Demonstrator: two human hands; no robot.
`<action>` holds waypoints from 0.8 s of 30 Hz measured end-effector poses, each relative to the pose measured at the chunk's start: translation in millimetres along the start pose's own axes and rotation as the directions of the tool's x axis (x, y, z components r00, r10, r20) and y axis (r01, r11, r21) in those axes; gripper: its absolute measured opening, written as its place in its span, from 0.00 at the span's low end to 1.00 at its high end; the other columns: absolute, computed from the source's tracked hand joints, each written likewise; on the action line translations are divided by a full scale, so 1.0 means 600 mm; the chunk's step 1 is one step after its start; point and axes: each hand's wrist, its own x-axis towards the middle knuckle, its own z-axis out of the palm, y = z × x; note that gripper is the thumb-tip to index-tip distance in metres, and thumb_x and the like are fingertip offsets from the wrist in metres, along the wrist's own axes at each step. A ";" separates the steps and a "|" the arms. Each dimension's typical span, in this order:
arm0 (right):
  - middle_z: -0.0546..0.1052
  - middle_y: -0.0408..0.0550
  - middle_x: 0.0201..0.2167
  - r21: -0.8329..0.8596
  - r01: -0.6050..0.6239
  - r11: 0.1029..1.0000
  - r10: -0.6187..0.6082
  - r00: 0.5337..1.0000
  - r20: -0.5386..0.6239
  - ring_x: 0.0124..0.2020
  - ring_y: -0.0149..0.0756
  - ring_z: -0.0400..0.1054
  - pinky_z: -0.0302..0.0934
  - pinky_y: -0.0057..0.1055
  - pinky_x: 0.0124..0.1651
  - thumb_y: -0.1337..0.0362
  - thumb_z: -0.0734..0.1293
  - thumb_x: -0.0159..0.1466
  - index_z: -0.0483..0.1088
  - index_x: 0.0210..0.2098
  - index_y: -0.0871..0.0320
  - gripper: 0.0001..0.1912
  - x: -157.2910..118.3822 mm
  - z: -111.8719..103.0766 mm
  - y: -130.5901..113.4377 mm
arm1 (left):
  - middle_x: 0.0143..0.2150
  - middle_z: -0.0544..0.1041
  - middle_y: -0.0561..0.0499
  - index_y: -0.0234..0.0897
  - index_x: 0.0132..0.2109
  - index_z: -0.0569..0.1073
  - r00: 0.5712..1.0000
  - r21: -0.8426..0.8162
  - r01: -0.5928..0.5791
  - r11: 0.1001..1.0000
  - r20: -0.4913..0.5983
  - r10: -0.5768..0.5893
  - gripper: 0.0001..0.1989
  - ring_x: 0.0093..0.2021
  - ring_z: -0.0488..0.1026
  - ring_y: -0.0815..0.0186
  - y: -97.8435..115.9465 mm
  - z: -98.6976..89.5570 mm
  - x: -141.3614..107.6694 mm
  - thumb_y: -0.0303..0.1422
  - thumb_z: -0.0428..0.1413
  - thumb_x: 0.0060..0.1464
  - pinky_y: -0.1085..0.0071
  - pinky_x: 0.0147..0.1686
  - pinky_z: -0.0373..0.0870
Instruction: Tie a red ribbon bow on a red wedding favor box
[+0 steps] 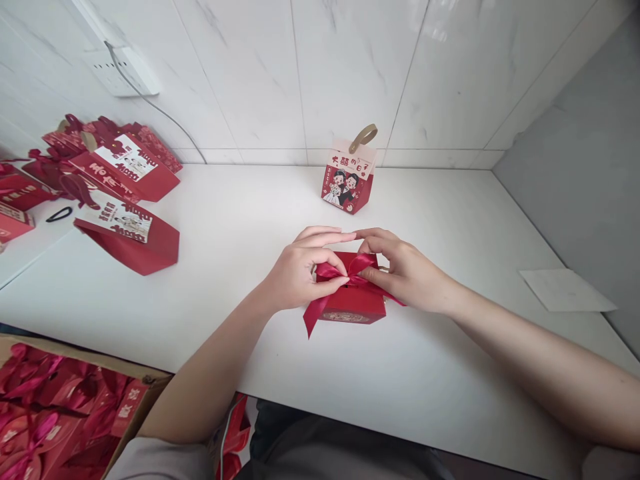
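Observation:
A small red box [353, 310] with a gold pattern on its near side stands on the white table in front of me. A shiny red ribbon [314, 316] is tied in a bow on its top, with tails hanging at both sides. My left hand [305, 270] pinches the bow near its knot between thumb and index finger. From the other side, my right hand [400, 267] holds the bow's right loop between thumb and fingers. The outstretched fingers of both hands nearly meet behind the box.
A red gift box with a couple printed on it [347, 183] stands near the tiled wall. Several red boxes [145, 233] are at the left. A carton [150, 400] of ribboned boxes sits lower left. White paper [567, 290] lies at the right.

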 end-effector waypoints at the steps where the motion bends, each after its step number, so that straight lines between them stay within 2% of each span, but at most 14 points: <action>1: 0.69 0.51 0.54 -0.006 0.008 1.000 -0.008 1.000 -0.013 0.57 0.45 0.62 0.59 0.44 0.55 0.69 0.62 0.61 0.65 0.31 0.55 0.03 0.000 0.000 0.000 | 0.57 0.74 0.49 0.40 0.31 0.77 1.000 -0.001 -0.007 1.000 0.008 0.007 0.05 0.62 0.63 0.57 -0.001 0.000 0.000 0.25 0.59 0.50 0.53 0.59 0.65; 5: 0.69 0.52 0.55 -0.055 0.090 0.994 -0.094 0.993 -0.067 0.60 0.46 0.60 0.58 0.46 0.57 0.72 0.62 0.59 0.65 0.33 0.54 0.06 -0.002 0.006 -0.001 | 0.57 0.74 0.48 0.41 0.32 0.77 0.999 -0.029 -0.027 0.999 0.036 0.028 0.05 0.62 0.62 0.57 -0.005 0.000 0.000 0.25 0.59 0.50 0.54 0.59 0.64; 8: 0.72 0.51 0.51 -0.046 0.079 0.996 -0.081 0.995 -0.052 0.56 0.45 0.64 0.61 0.44 0.53 0.73 0.61 0.60 0.65 0.35 0.54 0.08 -0.003 0.006 0.000 | 0.57 0.73 0.48 0.40 0.32 0.76 0.997 -0.054 0.008 0.998 0.081 -0.004 0.03 0.63 0.62 0.58 -0.004 0.001 -0.001 0.28 0.59 0.52 0.56 0.60 0.63; 10: 0.71 0.51 0.53 -0.042 0.067 0.997 -0.069 0.996 -0.049 0.57 0.45 0.63 0.60 0.45 0.54 0.72 0.60 0.61 0.66 0.38 0.54 0.09 -0.004 0.000 -0.001 | 0.57 0.71 0.47 0.40 0.36 0.75 0.993 -0.070 0.058 0.996 0.106 -0.050 0.02 0.62 0.63 0.59 -0.001 -0.003 -0.001 0.30 0.59 0.52 0.59 0.58 0.64; 13: 0.66 0.50 0.59 -0.037 0.070 0.997 -0.069 0.997 0.030 0.60 0.46 0.60 0.62 0.43 0.52 0.71 0.60 0.62 0.68 0.38 0.53 0.09 -0.005 -0.020 -0.009 | 0.50 0.73 0.47 0.40 0.40 0.71 0.987 -0.046 0.157 0.986 0.049 -0.155 0.12 0.52 0.69 0.61 0.006 -0.017 -0.003 0.36 0.62 0.49 0.64 0.49 0.68; 16: 0.64 0.49 0.60 0.034 0.027 0.999 -0.033 0.979 0.202 0.61 0.48 0.60 0.65 0.40 0.49 0.66 0.63 0.62 0.69 0.36 0.53 0.04 -0.005 -0.044 -0.018 | 0.34 0.74 0.51 0.38 0.33 0.69 0.953 0.002 0.302 0.953 -0.030 -0.302 0.13 0.34 0.68 0.67 0.009 -0.042 -0.008 0.42 0.61 0.50 0.70 0.35 0.66; 18: 0.65 0.49 0.60 0.099 -0.026 0.995 -0.003 0.960 0.280 0.60 0.49 0.61 0.65 0.41 0.50 0.61 0.65 0.62 0.70 0.35 0.53 0.04 -0.004 -0.054 -0.021 | 0.25 0.70 0.53 0.37 0.27 0.70 0.914 0.018 0.401 0.916 0.052 -0.402 0.16 0.26 0.63 0.71 0.006 -0.057 -0.013 0.44 0.57 0.53 0.72 0.26 0.60; 20: 0.65 0.50 0.61 0.160 -0.091 0.983 0.033 0.943 0.332 0.59 0.50 0.62 0.65 0.42 0.50 0.55 0.67 0.62 0.72 0.35 0.54 0.09 -0.002 -0.059 -0.019 | 0.21 0.69 0.54 0.36 0.24 0.71 0.857 0.034 0.469 0.883 0.222 -0.464 0.19 0.21 0.59 0.73 0.000 -0.069 -0.016 0.46 0.55 0.54 0.73 0.22 0.55; 24: 0.65 0.49 0.61 0.237 -0.174 0.956 0.076 0.924 0.374 0.57 0.48 0.65 0.66 0.39 0.49 0.48 0.64 0.65 0.76 0.35 0.54 0.17 0.005 -0.053 -0.010 | 0.19 0.70 0.53 0.35 0.21 0.73 0.714 0.009 0.528 0.849 0.536 -0.449 0.21 0.19 0.57 0.74 -0.003 -0.075 -0.017 0.47 0.58 0.51 0.73 0.19 0.52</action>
